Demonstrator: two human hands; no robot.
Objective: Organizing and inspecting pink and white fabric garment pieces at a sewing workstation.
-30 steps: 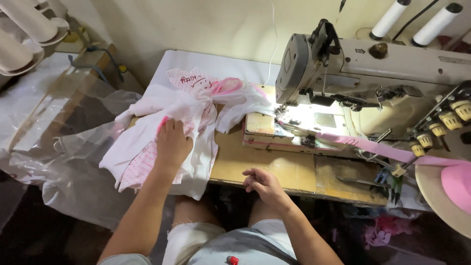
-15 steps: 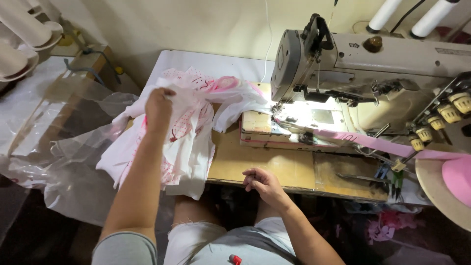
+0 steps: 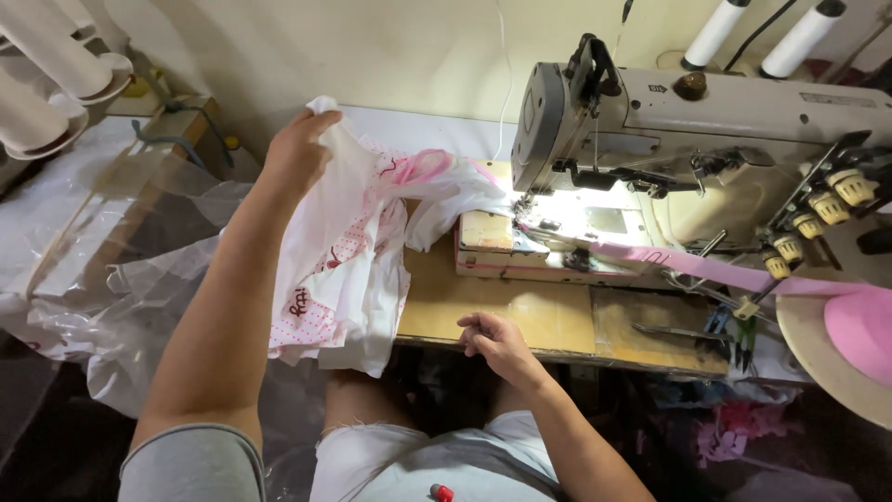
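At the far left, big white thread cones (image 3: 42,56) stand on a shelf, and under them a clear plastic sheet (image 3: 121,279) hangs down beside the wooden surface (image 3: 520,311). Next comes the left hand (image 3: 299,153), raised high with its fingers pinched shut on the top edge of a white cloth (image 3: 344,251). The cloth has pink dots and red marks on it. It hangs from the hand and drapes over the left end of the surface, with one part lying close to the needle of the sewing machine (image 3: 669,130). The right hand (image 3: 497,342) rests near the front edge of the surface, well apart from the cloth. Its fingers are curled in, and I cannot tell if it holds anything. The sewing machine is grey, and a small bright light shines under it. A pink strip (image 3: 688,268) runs from the needle toward the right. At the far right, a pink roll (image 3: 859,330) sits on a round tan disc (image 3: 818,358). Two white spools (image 3: 762,33) stand behind the machine.
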